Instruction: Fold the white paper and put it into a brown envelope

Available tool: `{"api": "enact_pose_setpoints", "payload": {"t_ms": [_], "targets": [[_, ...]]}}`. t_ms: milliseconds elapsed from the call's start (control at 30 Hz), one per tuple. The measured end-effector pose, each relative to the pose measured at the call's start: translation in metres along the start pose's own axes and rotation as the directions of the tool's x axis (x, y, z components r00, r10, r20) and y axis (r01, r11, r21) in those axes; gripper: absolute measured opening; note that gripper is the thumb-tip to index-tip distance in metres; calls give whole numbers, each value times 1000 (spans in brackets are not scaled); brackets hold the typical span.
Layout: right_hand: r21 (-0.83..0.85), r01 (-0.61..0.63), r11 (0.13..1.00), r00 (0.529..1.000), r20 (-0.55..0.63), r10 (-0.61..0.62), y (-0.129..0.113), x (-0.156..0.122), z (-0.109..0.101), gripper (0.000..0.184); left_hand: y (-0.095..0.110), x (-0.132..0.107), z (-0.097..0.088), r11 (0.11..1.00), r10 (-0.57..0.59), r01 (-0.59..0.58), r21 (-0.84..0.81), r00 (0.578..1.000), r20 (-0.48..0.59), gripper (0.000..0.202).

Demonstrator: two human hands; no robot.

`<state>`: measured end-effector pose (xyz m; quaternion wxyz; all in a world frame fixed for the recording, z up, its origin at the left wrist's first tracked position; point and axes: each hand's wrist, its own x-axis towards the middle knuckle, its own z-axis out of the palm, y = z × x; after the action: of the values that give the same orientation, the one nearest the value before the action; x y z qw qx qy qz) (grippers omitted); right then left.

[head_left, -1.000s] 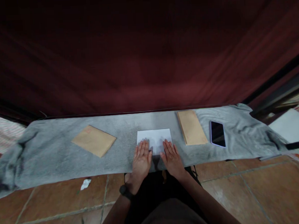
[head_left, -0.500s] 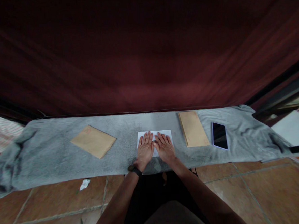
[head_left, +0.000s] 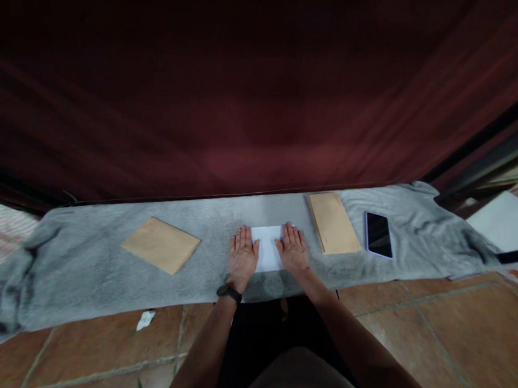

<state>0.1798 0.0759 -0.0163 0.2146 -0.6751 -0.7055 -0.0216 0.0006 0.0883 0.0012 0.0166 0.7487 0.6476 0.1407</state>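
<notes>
Our left hand (head_left: 242, 258) and right hand (head_left: 293, 251) lie flat, gripping nothing, on the paper (head_left: 268, 255) under and between them; we judge it light, easily creased, best pinched at its near edge.

Person at gray cloth (head_left: 93, 280), both palms down. Left hand (head_left: 243, 257) flat over left edge of white paper (head_left: 268, 255), right hand (head_left: 293, 251) flat over right edge; middle bare between thumbs. Dark watch (head_left: 230, 293) on left wrist. Brown envelope (head_left: 160, 245) aslant off left; envelope stack (head_left: 335, 223) off right, phone (head_left: 378, 235) just beyond. White scrap (head_left: 145, 320) on tiled floor (head_left: 93, 350).
</notes>
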Motion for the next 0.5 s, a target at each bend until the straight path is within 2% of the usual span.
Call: {"api": "enact_pose_setpoints", "payload": {"t_ms": [333, 500], "targets": [[-37, -32, 999, 998, -52, 30, 11, -8, -4, 65, -6, -8, 3, 995, -100, 99, -12, 987, -125, 65], [-40, -35, 999, 996, -79, 32, 16, -13, -6, 64, -10, -17, 1, 994, -110, 109, -16, 980, -163, 66]]}}
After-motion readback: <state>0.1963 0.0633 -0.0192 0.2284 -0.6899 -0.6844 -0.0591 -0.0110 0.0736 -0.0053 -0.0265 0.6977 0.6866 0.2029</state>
